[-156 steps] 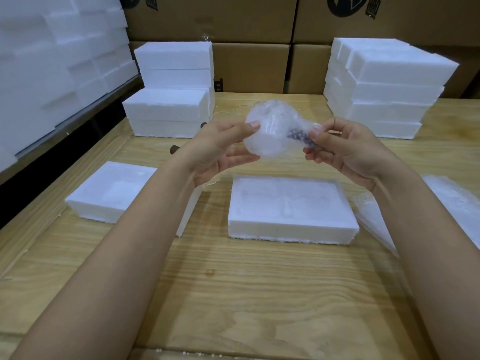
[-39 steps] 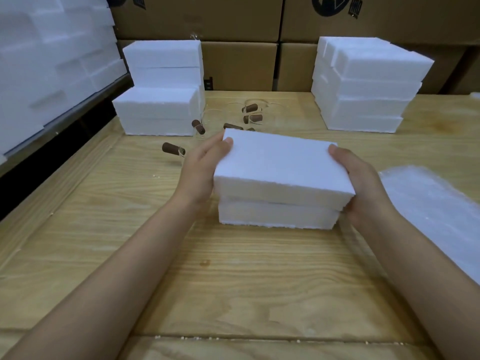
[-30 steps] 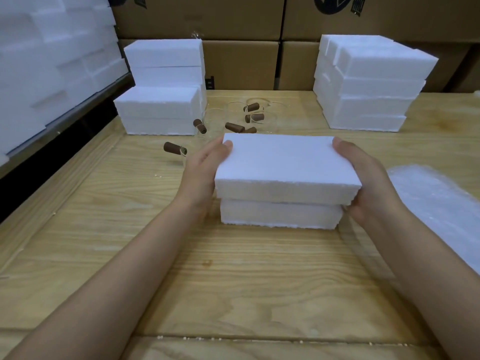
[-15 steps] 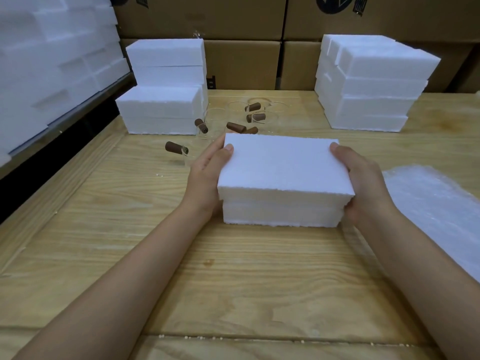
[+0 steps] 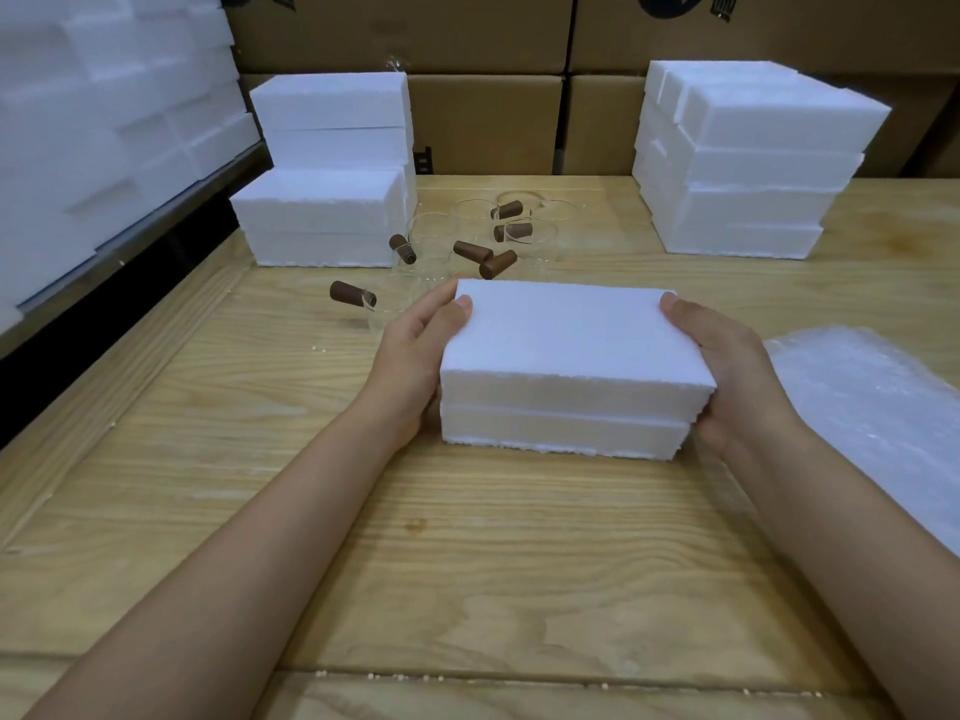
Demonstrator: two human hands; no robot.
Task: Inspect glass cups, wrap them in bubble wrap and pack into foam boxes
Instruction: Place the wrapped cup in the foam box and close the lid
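Note:
A white foam box (image 5: 566,428) stands on the wooden table with its foam lid (image 5: 566,340) sitting on top, only a thin seam between them. My left hand (image 5: 421,350) holds the box's left end, thumb on the lid's far corner. My right hand (image 5: 727,371) grips the right end, fingers curled round the side. The wrapped cup is hidden inside. Several clear glass cups with brown cork stoppers (image 5: 470,249) lie behind the box.
Foam box stacks stand at the back left (image 5: 327,168) and back right (image 5: 748,163). Bubble wrap sheets (image 5: 878,407) lie at the right. Foam pieces fill a shelf (image 5: 104,106) on the left. Cardboard cartons (image 5: 483,122) line the back.
The wrapped cup went out of sight and the lid came over the box. In the last second the lid dropped from tilted and raised to flat on the box.

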